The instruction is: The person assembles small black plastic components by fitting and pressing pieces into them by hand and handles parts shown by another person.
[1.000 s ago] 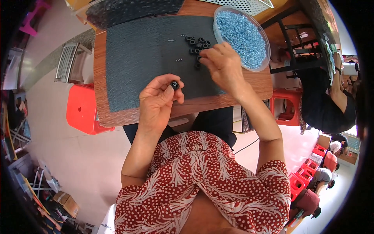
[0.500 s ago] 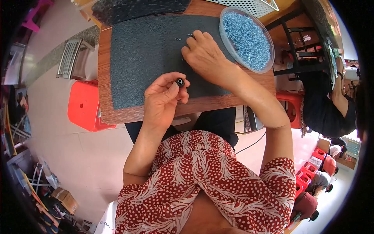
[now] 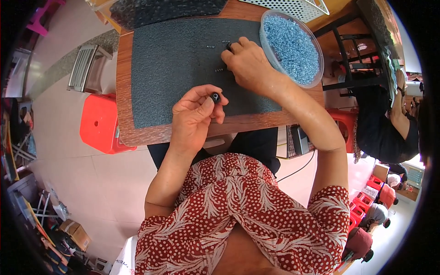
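Above the near edge of the dark mat, my left hand (image 3: 195, 110) pinches a small black cylinder (image 3: 215, 97) between thumb and fingers. Its end faces up and shows a pale metallic ring or coil inside. My right hand (image 3: 252, 64) is bent over the mat farther off, its fingers drawn together around a small black piece (image 3: 229, 46), partly hidden by the fingertips. Tiny coil springs lie near that hand: one spring (image 3: 210, 46) to the left, another spring (image 3: 226, 41) just beyond the fingertips, and a third spring (image 3: 219, 70) nearer me.
A round clear tub (image 3: 321, 68) full of tiny bluish metallic pieces stands right of the dark textured mat (image 3: 160, 73). A white perforated basket (image 3: 302, 9) and a black tray (image 3: 169, 11) sit along the far edge. Left of the wooden table is a red stool (image 3: 98, 123).
My right hand has shifted slightly right, uncovering the spring nearer me and showing the black piece at its fingertips. My left hand keeps its pinch on the black cylinder.
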Demonstrator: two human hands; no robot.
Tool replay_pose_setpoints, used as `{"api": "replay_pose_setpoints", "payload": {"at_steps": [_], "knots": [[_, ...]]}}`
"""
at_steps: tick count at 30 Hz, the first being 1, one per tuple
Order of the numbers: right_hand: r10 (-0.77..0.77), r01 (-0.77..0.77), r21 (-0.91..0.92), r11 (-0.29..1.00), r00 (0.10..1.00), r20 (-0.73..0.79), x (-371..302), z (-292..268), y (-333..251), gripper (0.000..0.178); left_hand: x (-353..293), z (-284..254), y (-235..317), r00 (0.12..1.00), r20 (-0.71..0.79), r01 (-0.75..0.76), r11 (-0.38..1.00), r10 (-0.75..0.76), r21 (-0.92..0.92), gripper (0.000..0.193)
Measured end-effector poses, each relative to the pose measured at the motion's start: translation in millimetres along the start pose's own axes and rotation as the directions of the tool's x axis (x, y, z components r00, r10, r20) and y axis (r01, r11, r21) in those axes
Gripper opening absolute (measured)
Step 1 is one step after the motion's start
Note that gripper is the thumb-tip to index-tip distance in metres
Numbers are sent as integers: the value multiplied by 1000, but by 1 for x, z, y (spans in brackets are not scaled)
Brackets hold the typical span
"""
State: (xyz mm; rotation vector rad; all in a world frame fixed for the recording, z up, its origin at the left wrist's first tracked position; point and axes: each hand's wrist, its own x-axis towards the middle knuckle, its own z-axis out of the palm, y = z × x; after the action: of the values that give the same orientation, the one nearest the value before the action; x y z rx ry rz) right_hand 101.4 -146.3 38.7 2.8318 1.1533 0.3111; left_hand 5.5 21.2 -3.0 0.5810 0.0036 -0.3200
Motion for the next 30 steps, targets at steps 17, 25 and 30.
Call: {"api": "replay_pose_setpoints", "payload": {"at_steps": [17, 25, 30], "knots": [[463, -230, 971, 60, 868, 177, -37, -41, -38, 14, 1, 15, -1, 998, -55, -5, 994, 11, 110, 18], [510, -33, 965, -262, 844, 168, -60, -30, -53, 13, -3, 30, -12, 995, -92, -16, 968, 40, 252, 19], [566, 27, 985, -170, 821, 75, -69, -24, -58, 13, -4, 34, -14, 993, -81, -53, 945, 83, 322, 20]]}}
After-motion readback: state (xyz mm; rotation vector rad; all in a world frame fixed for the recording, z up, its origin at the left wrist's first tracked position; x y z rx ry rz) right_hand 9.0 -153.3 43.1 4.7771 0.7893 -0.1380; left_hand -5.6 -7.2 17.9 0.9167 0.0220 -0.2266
